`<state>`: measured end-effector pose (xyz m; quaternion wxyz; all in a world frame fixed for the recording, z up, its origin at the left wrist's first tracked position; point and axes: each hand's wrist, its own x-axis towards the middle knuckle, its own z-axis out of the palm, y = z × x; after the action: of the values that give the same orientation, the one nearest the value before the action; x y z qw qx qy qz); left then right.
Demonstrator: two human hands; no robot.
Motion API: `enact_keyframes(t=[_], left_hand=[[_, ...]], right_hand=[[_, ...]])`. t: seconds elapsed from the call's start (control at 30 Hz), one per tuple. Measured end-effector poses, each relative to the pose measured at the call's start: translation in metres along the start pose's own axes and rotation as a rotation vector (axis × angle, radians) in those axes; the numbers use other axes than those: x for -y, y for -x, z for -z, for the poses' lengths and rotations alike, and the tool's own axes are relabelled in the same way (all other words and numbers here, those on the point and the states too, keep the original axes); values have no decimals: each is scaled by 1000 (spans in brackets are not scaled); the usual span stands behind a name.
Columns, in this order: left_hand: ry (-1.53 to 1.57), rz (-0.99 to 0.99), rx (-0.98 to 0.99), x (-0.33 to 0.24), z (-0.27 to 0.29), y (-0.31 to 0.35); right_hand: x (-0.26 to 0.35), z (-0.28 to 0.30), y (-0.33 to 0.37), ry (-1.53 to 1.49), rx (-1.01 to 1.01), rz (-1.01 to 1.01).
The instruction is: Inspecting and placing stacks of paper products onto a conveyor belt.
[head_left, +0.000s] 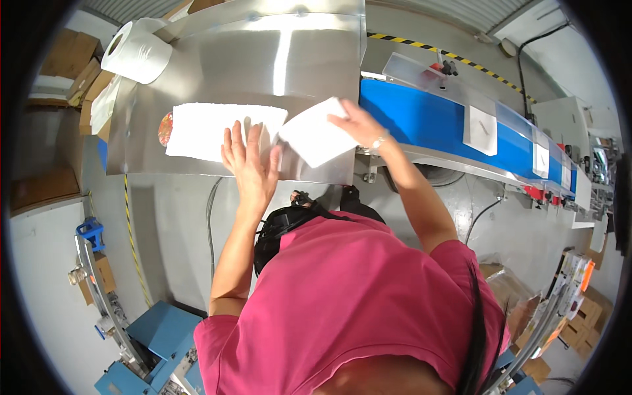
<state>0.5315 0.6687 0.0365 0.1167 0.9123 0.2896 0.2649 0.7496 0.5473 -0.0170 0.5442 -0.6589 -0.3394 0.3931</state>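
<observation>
A white stack of flat sheets or pouches [201,131] lies near the front edge of a steel table [230,66]. My left hand [250,161] rests on its right part, fingers spread, holding nothing that I can see. Beside it, my right hand [359,125] pinches the upper right edge of a single white flat piece [316,135], tilted over the table's right front corner. Whether this piece is paper or a pouch I cannot tell. A round red, speckled object [165,130] shows at the stack's left end, partly covered by it.
Right of the table runs a blue conveyor belt [415,112] with several white pieces [480,130] spaced along it, beside a clear guard [415,69]. A large white roll [141,52] stands at the table's far left. Cardboard boxes [72,56] are stacked beyond the left edge.
</observation>
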Motion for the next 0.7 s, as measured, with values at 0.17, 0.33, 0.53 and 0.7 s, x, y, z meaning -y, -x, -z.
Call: enact_keyframes(t=[0.17, 0.33, 0.53, 0.7], left_hand=[[22, -73, -60, 7, -2, -1], [36, -50, -52, 9, -6, 1], [62, -65, 6, 8, 0, -1], [64, -47, 33, 4, 9, -6]], right_hand=[[-82, 126, 16, 721, -644, -196], [-22, 114, 43, 1486, -1121, -198], [33, -9, -2, 420, 112, 206], [3, -36, -30, 248, 212, 292]])
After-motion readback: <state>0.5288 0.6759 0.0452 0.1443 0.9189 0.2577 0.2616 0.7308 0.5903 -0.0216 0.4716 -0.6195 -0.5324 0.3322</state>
